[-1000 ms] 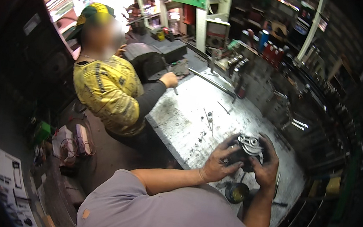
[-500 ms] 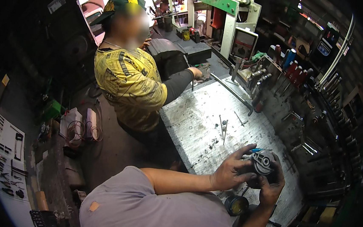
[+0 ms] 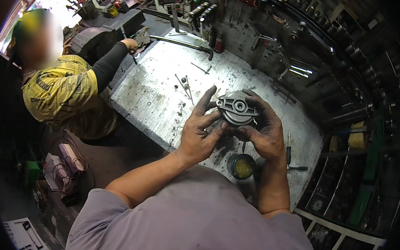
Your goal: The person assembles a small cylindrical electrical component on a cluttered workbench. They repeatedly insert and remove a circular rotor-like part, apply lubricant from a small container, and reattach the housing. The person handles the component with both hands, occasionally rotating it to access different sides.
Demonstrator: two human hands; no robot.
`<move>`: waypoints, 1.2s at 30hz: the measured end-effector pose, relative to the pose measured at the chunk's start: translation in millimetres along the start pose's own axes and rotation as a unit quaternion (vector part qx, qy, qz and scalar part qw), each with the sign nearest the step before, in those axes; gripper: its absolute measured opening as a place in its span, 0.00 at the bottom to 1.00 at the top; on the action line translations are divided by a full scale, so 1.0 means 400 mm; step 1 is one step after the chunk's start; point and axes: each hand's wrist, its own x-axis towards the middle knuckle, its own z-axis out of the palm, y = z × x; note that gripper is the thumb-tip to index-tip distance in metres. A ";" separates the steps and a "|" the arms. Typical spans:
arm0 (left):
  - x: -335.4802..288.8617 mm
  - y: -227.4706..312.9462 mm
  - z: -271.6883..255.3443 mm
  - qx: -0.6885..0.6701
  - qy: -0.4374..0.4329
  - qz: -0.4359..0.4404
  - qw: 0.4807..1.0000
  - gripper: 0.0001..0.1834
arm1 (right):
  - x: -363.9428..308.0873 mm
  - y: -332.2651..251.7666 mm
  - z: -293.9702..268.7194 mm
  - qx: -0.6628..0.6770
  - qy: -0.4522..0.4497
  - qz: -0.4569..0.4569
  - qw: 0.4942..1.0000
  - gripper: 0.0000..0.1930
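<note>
The round grey metal housing [image 3: 237, 109] sits up in the air just right of the frame's centre, above the near edge of the desk [image 3: 155, 98], held between two grimy hands. The right hand [image 3: 264, 130] is curled around its right and lower side, fingers closed on the rim, so it carries most of the weight. The left hand [image 3: 200, 133] is more open, fingers spread and pointing up, with only the fingertips and thumb pressing against the left edge of the part. Both palms look dark and oily, and that is the worry as I see it: a slick grip on a heavy casting could let it slide out, and it would fall toward the desk edge or past it to the floor. Directly under the hands, at lower centre, stands a small open tin of yellowish grease [image 3: 242, 166], which a dropped part could knock over. A screwdriver [image 3: 288, 153] lies just right of the tin, and a few loose pins and thin rods [image 3: 185, 85] lie on the desk toward upper centre; any of these could be swept off by an elbow. At the upper left a co-worker in a yellow patterned shirt [image 3: 59, 90] works at the far end, well apart from the part.
</note>
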 end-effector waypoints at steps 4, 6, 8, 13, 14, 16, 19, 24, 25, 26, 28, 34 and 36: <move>0.000 0.033 0.000 -0.004 -0.022 0.001 1.000 0.19 | -0.011 -0.033 0.015 0.021 0.009 0.023 0.999 0.40; 0.008 0.021 0.000 -0.030 -0.027 0.009 0.999 0.19 | 0.004 -0.038 0.006 -0.013 -0.023 0.021 0.999 0.43; 0.010 0.005 -0.005 -0.045 -0.034 0.015 0.998 0.20 | 0.018 -0.040 -0.003 -0.048 -0.050 0.032 0.997 0.44; 0.038 -0.025 -0.021 -0.160 -0.070 0.001 0.985 0.19 | 0.036 -0.049 -0.010 0.120 -0.073 0.077 0.987 0.43; 0.045 -0.026 -0.024 -0.155 -0.073 0.003 0.985 0.19 | 0.034 -0.051 -0.004 0.136 -0.071 0.078 0.985 0.43; 0.056 -0.026 -0.028 -0.156 -0.080 -0.004 0.985 0.19 | 0.020 -0.051 0.024 0.024 -0.027 0.042 0.998 0.42; 0.057 -0.021 -0.012 -0.163 -0.050 -0.021 0.985 0.15 | 0.003 -0.048 0.069 -0.225 0.043 -0.018 0.973 0.43; 0.059 -0.027 -0.004 -0.170 -0.041 0.004 0.985 0.19 | 0.016 -0.066 0.069 -0.141 0.056 0.043 0.988 0.44; 0.062 -0.028 -0.008 -0.149 -0.033 0.016 0.988 0.20 | 0.019 -0.079 0.052 -0.162 0.022 0.034 0.986 0.42; 0.062 -0.026 -0.010 -0.158 -0.040 0.009 0.987 0.21 | 0.017 -0.086 0.047 -0.221 0.007 0.020 0.975 0.42; 0.065 -0.019 -0.014 -0.171 -0.049 -0.004 0.984 0.21 | 0.015 -0.089 0.047 -0.323 0.000 -0.021 0.946 0.42; 0.049 -0.018 -0.020 -0.113 -0.022 0.019 0.993 0.22 | 0.007 -0.065 0.072 -0.072 0.033 0.050 0.996 0.47; 0.047 -0.039 -0.017 -0.110 -0.013 0.049 0.993 0.22 | 0.007 -0.064 0.065 -0.037 0.042 0.087 0.995 0.48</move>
